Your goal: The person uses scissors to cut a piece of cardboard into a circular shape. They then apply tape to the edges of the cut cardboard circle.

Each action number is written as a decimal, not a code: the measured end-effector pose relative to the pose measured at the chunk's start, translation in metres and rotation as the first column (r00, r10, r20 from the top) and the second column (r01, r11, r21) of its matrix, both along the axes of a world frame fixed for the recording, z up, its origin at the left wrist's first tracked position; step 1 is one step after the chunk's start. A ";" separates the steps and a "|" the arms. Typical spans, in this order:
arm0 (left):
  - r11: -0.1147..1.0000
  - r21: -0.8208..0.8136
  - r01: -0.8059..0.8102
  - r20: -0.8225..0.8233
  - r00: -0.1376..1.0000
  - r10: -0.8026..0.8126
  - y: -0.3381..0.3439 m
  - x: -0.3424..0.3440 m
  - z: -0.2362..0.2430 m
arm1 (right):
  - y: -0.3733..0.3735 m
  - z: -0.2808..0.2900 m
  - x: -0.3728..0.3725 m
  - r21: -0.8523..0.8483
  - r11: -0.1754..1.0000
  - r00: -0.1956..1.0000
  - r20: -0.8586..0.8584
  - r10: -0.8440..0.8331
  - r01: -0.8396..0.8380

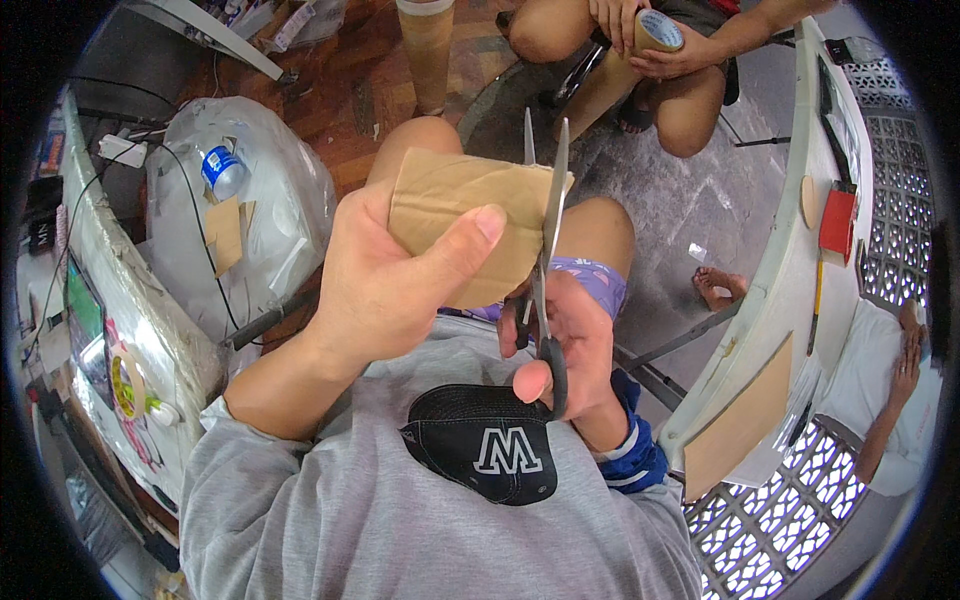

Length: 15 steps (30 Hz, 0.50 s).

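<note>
The left hand [385, 275] is clamped on a piece of cardboard [465, 215], whose right edge sits between the blades of the scissors [545, 250] gripped by the right hand [565, 345].

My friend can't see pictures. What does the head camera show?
A left hand holds a piece of brown cardboard while the right hand cuts its edge with black-handled scissors. Another seated person beyond holds a tape roll.
</note>
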<state>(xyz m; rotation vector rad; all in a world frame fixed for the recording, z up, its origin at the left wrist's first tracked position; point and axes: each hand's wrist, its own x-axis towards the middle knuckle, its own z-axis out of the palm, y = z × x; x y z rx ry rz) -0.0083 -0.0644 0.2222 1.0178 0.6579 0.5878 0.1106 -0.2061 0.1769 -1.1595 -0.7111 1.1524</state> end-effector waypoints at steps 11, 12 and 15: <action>0.998 0.000 0.055 -0.047 0.997 -0.055 0.007 -0.002 0.002 | -0.008 -0.002 0.002 -0.051 0.998 0.996 0.091 -0.020 0.024; 0.999 0.009 0.053 -0.054 0.997 -0.052 0.008 -0.002 0.002 | -0.009 0.000 0.003 -0.065 0.998 0.996 0.090 -0.010 0.016; 0.998 0.009 0.055 -0.065 0.996 -0.054 0.009 -0.003 0.002 | -0.010 0.002 0.006 -0.089 0.996 0.994 0.108 0.019 -0.009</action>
